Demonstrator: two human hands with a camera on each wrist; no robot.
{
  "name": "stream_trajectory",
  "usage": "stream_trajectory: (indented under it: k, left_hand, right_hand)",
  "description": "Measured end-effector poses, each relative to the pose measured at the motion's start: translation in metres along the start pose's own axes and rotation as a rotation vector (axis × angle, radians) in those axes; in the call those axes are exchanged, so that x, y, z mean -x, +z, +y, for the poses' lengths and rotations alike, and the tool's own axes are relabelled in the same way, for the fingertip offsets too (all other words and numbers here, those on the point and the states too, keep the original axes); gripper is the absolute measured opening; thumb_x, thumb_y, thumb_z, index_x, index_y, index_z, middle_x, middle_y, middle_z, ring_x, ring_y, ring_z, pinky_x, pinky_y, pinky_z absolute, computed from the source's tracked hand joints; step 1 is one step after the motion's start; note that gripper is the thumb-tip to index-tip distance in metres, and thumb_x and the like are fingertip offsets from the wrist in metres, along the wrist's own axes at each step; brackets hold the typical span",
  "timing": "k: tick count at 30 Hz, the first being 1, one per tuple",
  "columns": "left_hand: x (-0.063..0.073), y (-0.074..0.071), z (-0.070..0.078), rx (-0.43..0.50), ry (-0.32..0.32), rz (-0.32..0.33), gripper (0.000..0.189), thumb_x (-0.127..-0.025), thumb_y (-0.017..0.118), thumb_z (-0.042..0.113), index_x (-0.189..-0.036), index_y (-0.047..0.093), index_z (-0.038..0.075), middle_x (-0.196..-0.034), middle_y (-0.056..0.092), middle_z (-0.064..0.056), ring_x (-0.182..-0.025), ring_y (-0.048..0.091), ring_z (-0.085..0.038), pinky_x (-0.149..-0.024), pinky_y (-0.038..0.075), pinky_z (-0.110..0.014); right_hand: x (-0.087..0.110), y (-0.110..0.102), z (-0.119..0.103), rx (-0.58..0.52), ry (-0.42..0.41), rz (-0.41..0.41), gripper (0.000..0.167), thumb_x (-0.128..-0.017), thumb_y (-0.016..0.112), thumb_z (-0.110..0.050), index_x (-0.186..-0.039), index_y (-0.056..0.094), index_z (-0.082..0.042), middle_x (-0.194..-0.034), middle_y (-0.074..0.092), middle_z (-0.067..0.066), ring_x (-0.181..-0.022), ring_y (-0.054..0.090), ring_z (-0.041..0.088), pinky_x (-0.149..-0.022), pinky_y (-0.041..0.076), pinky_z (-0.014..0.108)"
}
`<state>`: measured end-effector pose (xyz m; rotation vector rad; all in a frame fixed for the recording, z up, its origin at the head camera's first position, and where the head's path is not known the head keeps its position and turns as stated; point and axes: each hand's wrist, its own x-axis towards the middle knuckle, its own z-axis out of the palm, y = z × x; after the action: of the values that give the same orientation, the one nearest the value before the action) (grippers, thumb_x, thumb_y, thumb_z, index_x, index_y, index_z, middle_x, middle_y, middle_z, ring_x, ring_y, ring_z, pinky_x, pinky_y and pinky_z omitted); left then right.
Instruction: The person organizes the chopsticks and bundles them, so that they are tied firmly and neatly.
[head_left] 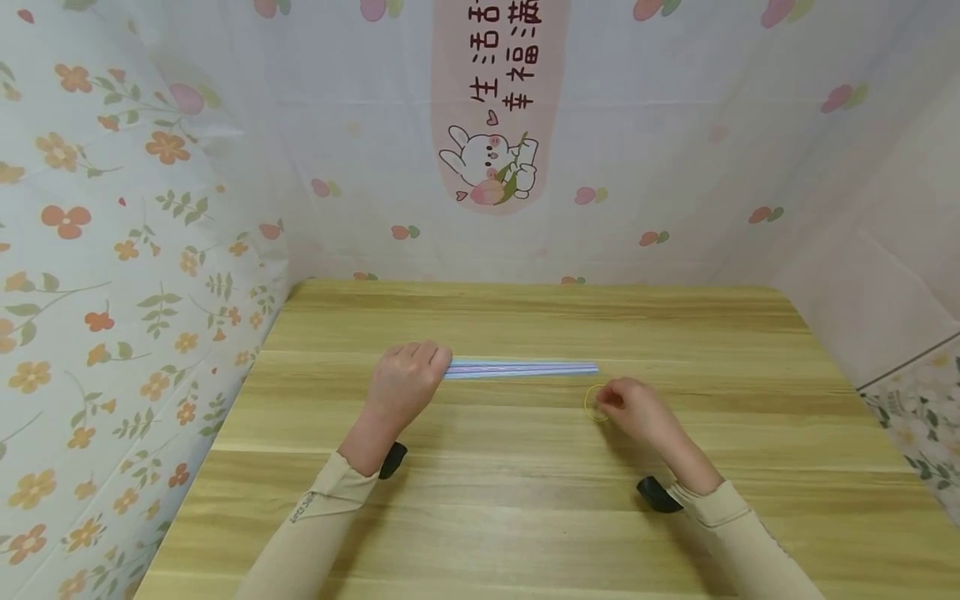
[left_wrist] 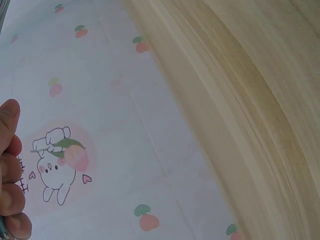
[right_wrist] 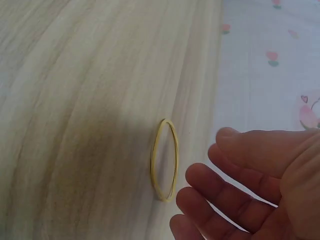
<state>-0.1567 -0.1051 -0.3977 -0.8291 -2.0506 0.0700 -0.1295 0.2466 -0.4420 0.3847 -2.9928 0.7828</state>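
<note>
My left hand [head_left: 408, 375] grips one end of a slim bundle of blue and purple striped sticks [head_left: 525, 369], possibly straws. The bundle points right, across the middle of the table. In the left wrist view, the curled left fingers [left_wrist: 12, 200] show at the edge, and most of the bundle is out of sight. A thin yellow rubber band [right_wrist: 164, 160] is by the tabletop, just beyond the fingertips of my right hand [right_wrist: 250, 185]. Those fingers are loosely bent, and a gap shows between them and the band. From the head view, the right hand [head_left: 637, 408] is below the bundle's right end.
The wood-grain table [head_left: 480, 517] ends at a patterned cloth backdrop [head_left: 360, 167] behind it. A flowered cloth [head_left: 150, 292] hangs along the left side. Each wrist has a black device, such as the right one [head_left: 658, 494].
</note>
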Motion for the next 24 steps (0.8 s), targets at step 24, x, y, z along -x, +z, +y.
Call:
stream_trajectory:
  k: [24]
  left_hand:
    - [-0.005,-0.002,-0.001,0.019,-0.008,0.034,0.034,-0.091,0.050,-0.009,-0.063,0.039,0.007,-0.051,0.031,0.000,-0.047,0.015,-0.008,-0.045,0.015,-0.022]
  right_hand:
    - [0.007,0.014,0.004,0.235,-0.150,-0.013,0.015,-0.074,0.075,0.000,-0.072,0.064,-0.009,-0.072,0.051,-0.002,-0.066,0.050,0.012,-0.060,0.046,0.029]
